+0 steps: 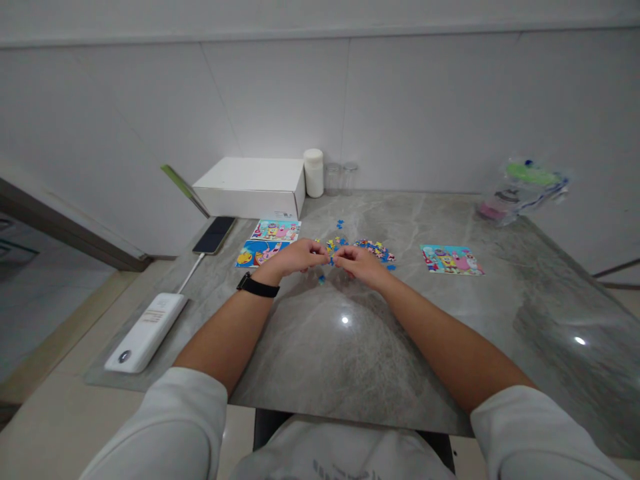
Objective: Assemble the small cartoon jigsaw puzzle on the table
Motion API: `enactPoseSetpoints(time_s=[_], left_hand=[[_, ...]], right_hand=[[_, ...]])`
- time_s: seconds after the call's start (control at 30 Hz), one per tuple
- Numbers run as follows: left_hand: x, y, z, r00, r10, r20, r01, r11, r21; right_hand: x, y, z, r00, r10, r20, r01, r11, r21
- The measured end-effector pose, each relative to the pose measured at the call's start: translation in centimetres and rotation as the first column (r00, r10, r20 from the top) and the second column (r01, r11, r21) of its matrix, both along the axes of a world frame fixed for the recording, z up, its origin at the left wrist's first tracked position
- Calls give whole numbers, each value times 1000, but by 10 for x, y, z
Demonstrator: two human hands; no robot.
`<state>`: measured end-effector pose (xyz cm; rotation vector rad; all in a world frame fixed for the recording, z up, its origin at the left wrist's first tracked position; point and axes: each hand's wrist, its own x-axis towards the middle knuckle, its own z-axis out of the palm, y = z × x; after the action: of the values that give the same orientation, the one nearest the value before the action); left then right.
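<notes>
My left hand, a black band on its wrist, is closed in a pinch over the middle of the table. Its fingertips almost meet those of my right hand, which pinches as well. A small blue jigsaw puzzle piece shows between the fingertips, mostly covered by them. Just behind lies a pile of mixed jigsaw puzzle pieces, partly hidden by my right hand. One loose blue piece rests nearer to me, and a few blue pieces lie farther back.
Left of my hands are two cartoon picture cards; another card lies right. A phone is cabled to a white power bank. At the back stand a white box, white bottle, clear cups and plastic bag.
</notes>
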<state>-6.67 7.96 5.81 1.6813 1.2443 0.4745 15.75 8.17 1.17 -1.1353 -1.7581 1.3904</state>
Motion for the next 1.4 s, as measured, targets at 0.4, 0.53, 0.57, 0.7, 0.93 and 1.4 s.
enactPoseSetpoints(time_s=[0.4,0.53,0.57,0.7,0.93,1.4], left_hand=[[-9,-3,-11,845,-97,-526,196,971,135],[-3,-5,-9,755,-139,-640,276,954,119],[-3,-5,-9,737,-142,-661,288,950,117],[-2,-4,-13,710,-119,-694,295,945,140],[-2,-4,-18,719,-114,-685,294,944,151],[5,-8,-12,652,-76,-754,281,948,148]], right_hand=[[-21,4,-9,899,-19,438,-115,953,279],[-28,0,-5,840,-49,541,-138,944,300],[-29,0,-5,829,-55,557,-142,942,305],[-31,-1,-5,793,-72,605,-162,933,322],[-28,0,0,822,-62,566,-117,954,275],[-39,-10,-7,722,-156,674,-161,909,384]])
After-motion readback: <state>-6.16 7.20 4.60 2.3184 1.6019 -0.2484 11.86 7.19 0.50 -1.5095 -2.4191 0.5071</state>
